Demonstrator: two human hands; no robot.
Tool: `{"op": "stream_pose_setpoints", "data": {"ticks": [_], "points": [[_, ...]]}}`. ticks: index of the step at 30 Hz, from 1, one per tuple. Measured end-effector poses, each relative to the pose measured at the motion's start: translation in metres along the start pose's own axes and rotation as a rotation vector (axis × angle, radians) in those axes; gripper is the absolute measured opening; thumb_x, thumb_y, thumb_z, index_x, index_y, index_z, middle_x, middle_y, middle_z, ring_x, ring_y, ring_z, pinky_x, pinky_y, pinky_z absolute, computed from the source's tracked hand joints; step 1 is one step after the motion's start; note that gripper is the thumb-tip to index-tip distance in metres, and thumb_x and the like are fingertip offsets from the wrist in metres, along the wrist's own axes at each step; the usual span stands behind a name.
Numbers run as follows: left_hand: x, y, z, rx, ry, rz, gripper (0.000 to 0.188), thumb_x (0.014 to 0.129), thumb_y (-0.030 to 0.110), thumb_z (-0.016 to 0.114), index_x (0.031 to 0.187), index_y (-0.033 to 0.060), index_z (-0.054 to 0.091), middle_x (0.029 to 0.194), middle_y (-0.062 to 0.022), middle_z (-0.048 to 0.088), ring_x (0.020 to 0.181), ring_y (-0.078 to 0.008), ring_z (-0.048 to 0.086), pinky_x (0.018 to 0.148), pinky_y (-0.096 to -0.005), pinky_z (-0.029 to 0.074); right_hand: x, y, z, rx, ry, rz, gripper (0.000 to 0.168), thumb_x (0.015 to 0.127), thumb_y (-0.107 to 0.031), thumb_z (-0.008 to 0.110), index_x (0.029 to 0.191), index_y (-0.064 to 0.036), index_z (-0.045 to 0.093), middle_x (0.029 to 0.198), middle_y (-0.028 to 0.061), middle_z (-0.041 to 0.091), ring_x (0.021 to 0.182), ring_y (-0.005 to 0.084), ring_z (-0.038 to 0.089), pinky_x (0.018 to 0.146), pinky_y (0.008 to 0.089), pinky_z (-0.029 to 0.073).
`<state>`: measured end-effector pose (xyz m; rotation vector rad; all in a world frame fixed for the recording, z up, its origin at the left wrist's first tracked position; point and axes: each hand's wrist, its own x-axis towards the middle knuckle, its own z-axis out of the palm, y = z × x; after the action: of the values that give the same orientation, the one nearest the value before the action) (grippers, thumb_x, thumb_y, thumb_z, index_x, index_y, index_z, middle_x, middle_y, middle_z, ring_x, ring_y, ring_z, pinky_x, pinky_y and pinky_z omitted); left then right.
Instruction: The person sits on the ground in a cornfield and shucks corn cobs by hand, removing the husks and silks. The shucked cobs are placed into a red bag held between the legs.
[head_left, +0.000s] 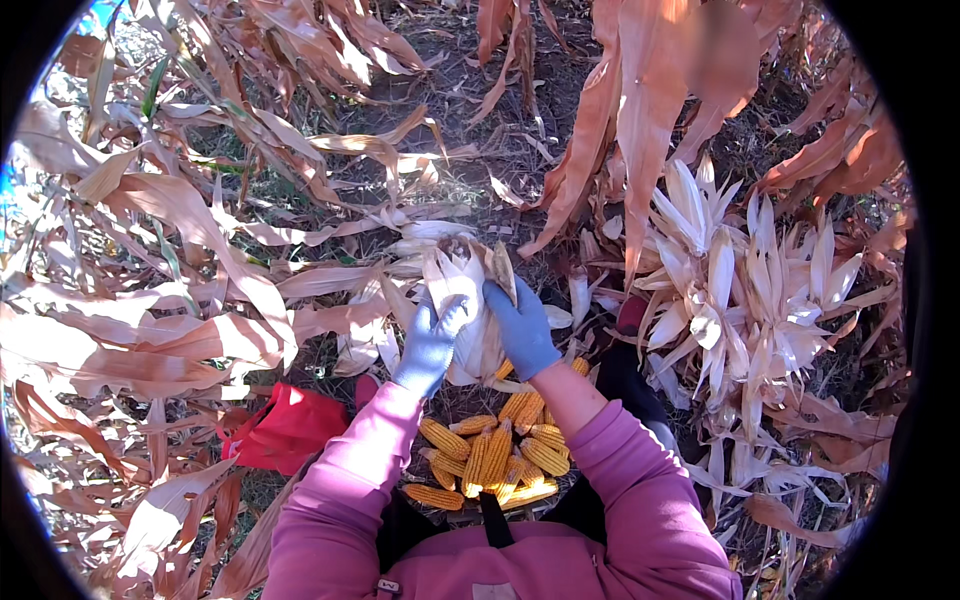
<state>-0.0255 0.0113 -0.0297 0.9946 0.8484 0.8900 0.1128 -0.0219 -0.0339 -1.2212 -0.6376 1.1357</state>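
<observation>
Both hands wear light blue knit gloves and grip one ear of corn wrapped in pale dry husk (466, 289). My left hand (430, 346) lies along the near left side of the husk. My right hand (523, 328) holds the right side, where a strip of husk stands away from the ear. Any kernels on this ear are hidden. Between my legs, just below the hands, sits a heap of husked yellow corn cobs (495, 457), several of them side by side on the ground. Some cobs at the top right are partly behind my right forearm.
A red bag or cloth (286, 429) lies left of my left forearm. At right stands a large pile of stripped husks (731, 300). Dry corn leaves (187, 300) spread over the left side. Tall dry leaves (637, 112) hang down at the upper right. Bare soil (457, 97) shows ahead.
</observation>
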Motion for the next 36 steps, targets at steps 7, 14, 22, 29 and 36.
{"op": "stream_pose_setpoints", "data": {"ticks": [7,14,22,29,36], "points": [[0.011,0.003,-0.004,0.033,0.019,0.106,0.034,0.099,0.023,0.051,0.125,0.0022,0.047,0.108,-0.0023,0.057,0.097,-0.0101,0.055,0.084,-0.0247,0.045,-0.002,0.003,0.002,-0.182,-0.006,-0.149,0.035,0.091,-0.021,0.059,0.116,0.003,0.058,0.099,0.0131,0.066,0.089,0.0153,0.058,0.082,0.0295,0.046],[0.012,0.0,-0.002,-0.122,0.149,0.127,0.031,0.1,0.022,0.047,0.123,0.0022,0.051,0.103,-0.0007,0.058,0.095,-0.0091,0.055,0.084,-0.0249,0.046,-0.004,0.008,0.007,-0.167,-0.011,-0.151,0.033,0.091,-0.019,0.058,0.115,0.004,0.058,0.101,0.0134,0.066,0.091,0.0155,0.059,0.083,0.0299,0.045],[0.01,0.02,0.011,-0.045,0.247,0.206,0.035,0.102,0.025,0.043,0.124,0.001,0.052,0.103,-0.0008,0.058,0.088,-0.0066,0.054,0.079,-0.0227,0.045,0.002,0.031,-0.002,0.133,0.04,0.16,0.038,0.091,-0.023,0.059,0.118,0.002,0.055,0.1,0.0046,0.059,0.088,0.0121,0.053,0.078,0.0272,0.045],[-0.001,0.045,0.013,0.139,0.151,0.257,0.041,0.103,0.031,0.037,0.105,-0.0011,0.062,0.088,-0.0037,0.063,0.077,-0.0081,0.053,0.076,-0.0238,0.042,0.024,0.034,-0.024,0.335,0.163,0.243,0.035,0.09,-0.02,0.062,0.12,-0.003,0.055,0.1,0.0038,0.06,0.086,0.0144,0.058,0.074,0.0314,0.049],[-0.02,0.054,0.0,0.389,-0.288,0.013,0.039,0.102,0.03,0.039,0.102,-0.0017,0.061,0.068,-0.0045,0.059,0.06,-0.0103,0.054,0.06,-0.0227,0.046,0.049,-0.005,-0.06,0.639,0.345,0.11,0.04,0.091,-0.018,0.06,0.126,-0.003,0.049,0.111,0.01,0.06,0.097,0.0246,0.062,0.087,0.0403,0.052]]}}
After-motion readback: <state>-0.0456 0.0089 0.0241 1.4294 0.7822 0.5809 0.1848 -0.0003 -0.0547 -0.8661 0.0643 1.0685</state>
